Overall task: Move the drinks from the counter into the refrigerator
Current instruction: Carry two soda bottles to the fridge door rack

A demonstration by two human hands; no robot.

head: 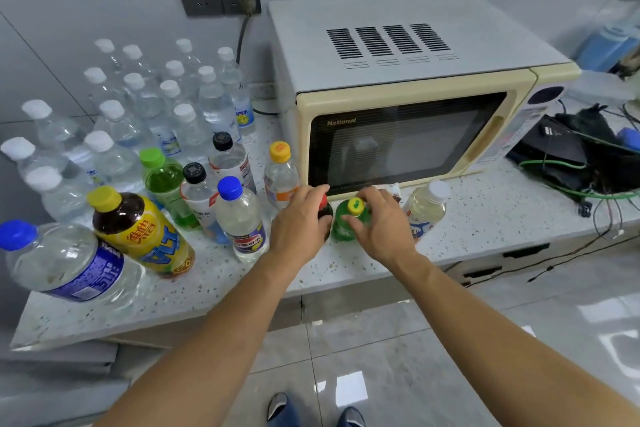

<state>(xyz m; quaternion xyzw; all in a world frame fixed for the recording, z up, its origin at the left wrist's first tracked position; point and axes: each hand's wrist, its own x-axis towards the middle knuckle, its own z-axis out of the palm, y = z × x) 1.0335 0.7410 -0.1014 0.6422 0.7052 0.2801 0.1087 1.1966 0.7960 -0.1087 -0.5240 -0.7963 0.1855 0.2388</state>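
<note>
Many drink bottles stand on the speckled counter. My left hand wraps around a dark cola bottle with a red cap, mostly hidden by the hand. My right hand rests its fingers on a green soda bottle with a yellow cap, just in front of the microwave. A pale drink bottle with a white cap stands right of that hand. To the left are a blue-capped bottle, an orange-capped bottle and a yellow-labelled tea bottle. No refrigerator is in view.
A cream microwave fills the counter behind the hands. Several clear water bottles crowd the back left corner. A large blue-capped bottle sits near the left edge. Black gear and green cables lie at right. Tiled floor lies below.
</note>
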